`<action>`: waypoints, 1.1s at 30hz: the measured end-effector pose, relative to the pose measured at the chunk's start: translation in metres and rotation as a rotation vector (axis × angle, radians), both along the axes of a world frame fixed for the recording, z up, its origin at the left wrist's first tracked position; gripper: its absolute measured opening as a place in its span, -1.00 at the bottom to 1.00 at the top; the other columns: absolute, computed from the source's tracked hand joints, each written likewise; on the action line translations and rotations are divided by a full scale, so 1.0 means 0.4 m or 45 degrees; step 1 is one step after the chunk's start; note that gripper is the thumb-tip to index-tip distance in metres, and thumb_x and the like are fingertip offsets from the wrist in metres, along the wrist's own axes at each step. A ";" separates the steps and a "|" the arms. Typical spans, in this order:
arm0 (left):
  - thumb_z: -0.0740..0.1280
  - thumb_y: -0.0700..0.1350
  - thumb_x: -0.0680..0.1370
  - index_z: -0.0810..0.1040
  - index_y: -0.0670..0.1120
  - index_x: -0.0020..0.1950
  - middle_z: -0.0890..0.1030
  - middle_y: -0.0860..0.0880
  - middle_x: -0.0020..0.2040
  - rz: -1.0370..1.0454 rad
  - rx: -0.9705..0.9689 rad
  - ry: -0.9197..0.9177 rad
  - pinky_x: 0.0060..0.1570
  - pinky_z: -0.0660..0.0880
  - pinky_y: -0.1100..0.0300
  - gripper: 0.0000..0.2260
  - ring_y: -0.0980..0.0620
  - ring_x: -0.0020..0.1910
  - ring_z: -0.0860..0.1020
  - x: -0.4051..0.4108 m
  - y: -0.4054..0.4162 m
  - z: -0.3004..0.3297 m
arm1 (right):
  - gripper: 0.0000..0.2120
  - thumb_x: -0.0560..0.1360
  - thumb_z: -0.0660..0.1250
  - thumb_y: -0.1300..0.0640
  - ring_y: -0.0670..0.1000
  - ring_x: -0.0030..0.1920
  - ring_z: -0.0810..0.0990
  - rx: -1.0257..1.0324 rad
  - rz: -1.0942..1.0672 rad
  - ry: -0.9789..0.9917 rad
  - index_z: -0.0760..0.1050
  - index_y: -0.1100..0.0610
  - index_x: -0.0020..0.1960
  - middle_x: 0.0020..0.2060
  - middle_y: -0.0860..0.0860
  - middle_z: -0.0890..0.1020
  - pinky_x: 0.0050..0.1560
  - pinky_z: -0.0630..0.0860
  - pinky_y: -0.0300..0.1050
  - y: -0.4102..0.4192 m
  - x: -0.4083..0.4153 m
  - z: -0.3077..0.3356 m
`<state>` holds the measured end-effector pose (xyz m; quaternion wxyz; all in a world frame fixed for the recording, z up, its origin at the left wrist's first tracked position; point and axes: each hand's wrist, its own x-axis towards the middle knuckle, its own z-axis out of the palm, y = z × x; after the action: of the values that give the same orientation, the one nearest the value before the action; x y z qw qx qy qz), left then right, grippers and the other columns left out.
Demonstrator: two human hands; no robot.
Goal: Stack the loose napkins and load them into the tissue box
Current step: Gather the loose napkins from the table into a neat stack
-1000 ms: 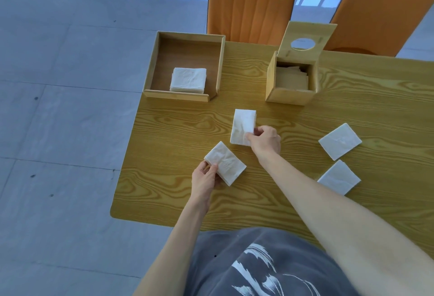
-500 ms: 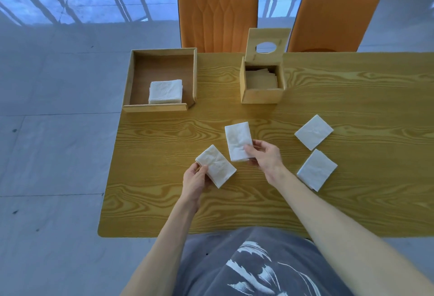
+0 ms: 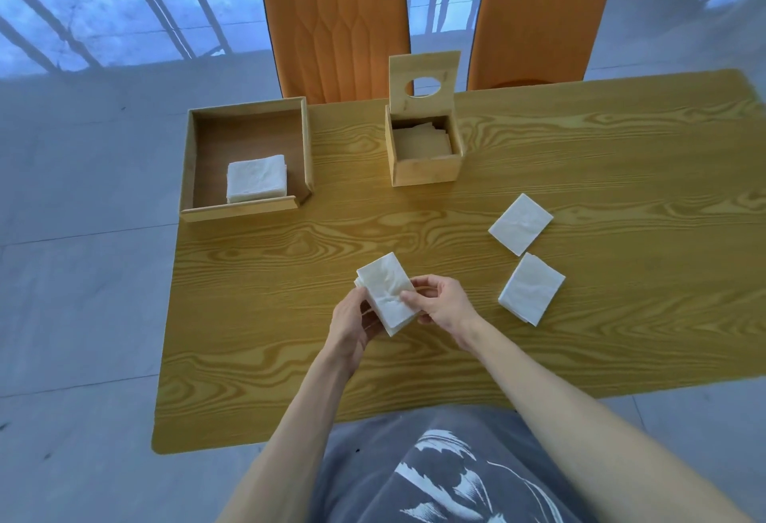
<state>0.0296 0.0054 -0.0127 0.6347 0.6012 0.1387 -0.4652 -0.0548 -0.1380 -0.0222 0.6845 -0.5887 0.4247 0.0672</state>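
Two white folded napkins lie one on the other as a small stack [image 3: 385, 292] just above the table, held from both sides. My left hand [image 3: 352, 321] grips the stack's lower left edge and my right hand [image 3: 439, 303] pinches its right edge. Two more loose napkins lie flat to the right, one [image 3: 521, 223] farther back and one [image 3: 531, 288] nearer me. The wooden tissue box [image 3: 427, 168] stands at the back middle with its holed lid [image 3: 423, 81] raised upright; folded napkins show inside it.
A shallow wooden tray [image 3: 195, 174] at the back left holds a stack of white napkins [image 3: 257, 183]. Two orange chairs [image 3: 338, 21] stand behind the wooden table [image 3: 621, 157]. The table's left edge lies close to the tray.
The two napkins, held apart one in each hand, have been brought together into one stack between both hands. The camera view has shifted.
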 end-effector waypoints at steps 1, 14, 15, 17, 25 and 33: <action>0.12 -0.01 0.69 0.62 -0.14 0.07 0.72 -0.14 -0.09 -0.006 -0.007 0.009 -0.08 0.58 0.00 -0.67 -0.08 -0.11 0.67 -0.003 -0.004 0.001 | -0.73 0.48 0.50 0.17 -0.07 -0.18 0.64 -0.029 -0.003 0.012 0.59 0.21 0.15 -0.02 0.12 0.71 -0.34 0.54 -0.25 0.000 -0.002 -0.001; 0.33 -0.17 0.61 0.59 -0.14 0.19 0.71 -0.15 0.03 -0.148 0.059 -0.072 -0.07 0.63 0.03 -0.83 -0.08 -0.04 0.69 -0.027 -0.100 -0.024 | -0.72 0.47 0.49 0.05 -0.05 0.00 0.66 -0.499 0.157 0.135 0.64 0.14 0.13 0.00 0.00 0.71 -0.07 0.55 -0.29 -0.067 -0.066 0.008; 0.33 -0.18 0.61 0.59 -0.14 0.18 0.71 -0.15 0.03 -0.164 0.057 -0.068 -0.08 0.63 0.04 -0.84 -0.08 -0.04 0.69 -0.030 -0.111 -0.025 | -0.71 0.48 0.48 0.03 -0.04 0.01 0.66 -0.504 0.156 0.151 0.64 0.14 0.14 0.01 0.01 0.71 -0.04 0.57 -0.25 -0.073 -0.075 0.008; 0.33 -0.21 0.61 0.58 -0.12 0.15 0.71 -0.12 0.01 -0.185 0.067 -0.065 -0.09 0.63 0.06 -0.87 -0.07 -0.05 0.69 -0.037 -0.127 -0.026 | -0.70 0.48 0.47 -0.03 -0.05 0.01 0.65 -0.552 0.112 0.207 0.63 0.12 0.13 0.00 -0.02 0.70 0.03 0.60 -0.14 -0.078 -0.089 0.013; 0.33 -0.23 0.61 0.57 -0.11 0.17 0.70 -0.09 0.02 -0.255 0.086 -0.090 0.03 0.63 -0.03 -0.85 -0.06 -0.01 0.69 -0.055 -0.154 -0.027 | -0.81 0.57 0.33 -0.02 0.03 -0.04 0.62 -0.829 -0.579 0.547 0.58 0.06 0.09 -0.06 -0.03 0.64 -0.17 0.42 -0.14 -0.130 -0.181 0.023; 0.34 -0.23 0.60 0.55 -0.12 0.20 0.69 -0.11 0.06 -0.293 0.090 -0.124 0.04 0.63 -0.01 -0.82 -0.08 0.03 0.68 -0.068 -0.163 -0.025 | -0.51 0.51 0.39 -0.09 0.16 0.20 0.54 -0.713 -0.710 0.782 0.43 0.13 0.34 0.30 0.13 0.44 0.16 0.51 0.08 -0.206 -0.223 0.013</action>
<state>0.0024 -0.0598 -0.0226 0.5614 0.6571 0.0541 -0.5001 -0.1439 -0.2203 -0.0172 0.3354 -0.5670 0.7495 -0.0647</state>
